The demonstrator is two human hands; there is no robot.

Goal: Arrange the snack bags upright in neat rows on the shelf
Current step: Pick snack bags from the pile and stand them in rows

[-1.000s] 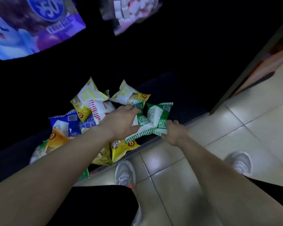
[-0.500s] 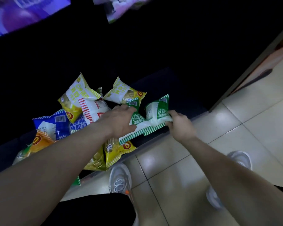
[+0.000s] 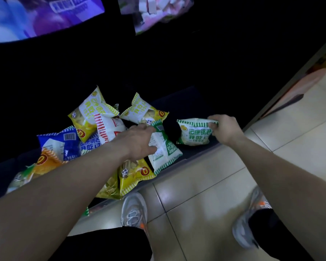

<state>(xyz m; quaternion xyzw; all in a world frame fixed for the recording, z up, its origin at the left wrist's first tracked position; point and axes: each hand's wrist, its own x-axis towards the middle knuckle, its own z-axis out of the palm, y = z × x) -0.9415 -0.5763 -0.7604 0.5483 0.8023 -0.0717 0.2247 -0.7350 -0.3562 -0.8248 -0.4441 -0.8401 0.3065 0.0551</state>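
On the left part of the dark shelf [image 3: 196, 154] the snack bags lie in a loose heap, not in rows. An orange bag [image 3: 45, 162] touches a blue bag [image 3: 61, 142], and the left forearm passes in front of both. Deeper in the shelf a rear yellow bag [image 3: 90, 113] stands tilted, and a white bag with red stripes [image 3: 109, 129] leans against it. To the right of these a second yellow bag [image 3: 143, 112] is also tilted. Nearer to the person, a front yellow bag [image 3: 134, 172] lies flat and reaches the front edge of the shelf.

The left hand [image 3: 137, 142] rests on a lying green bag [image 3: 165, 149], which lies flat on its back at the right end of the heap. The grip of this hand is wide: the fingers reach to the upper green corner of the bag and the thumb lies apart from them on the white face.

After a dark gap comes an upright green bag [image 3: 194, 132], apart from the heap and near the front edge of the shelf. The right hand [image 3: 224, 129] holds it from the right side; its grip is narrow, pinching the striped top seam. Whether the bottom of this bag touches the shelf cannot be told.

Below the shelf there is a pale tiled floor [image 3: 205, 185] with two grey shoes, a left shoe [image 3: 134, 211] and a right shoe [image 3: 249, 225].
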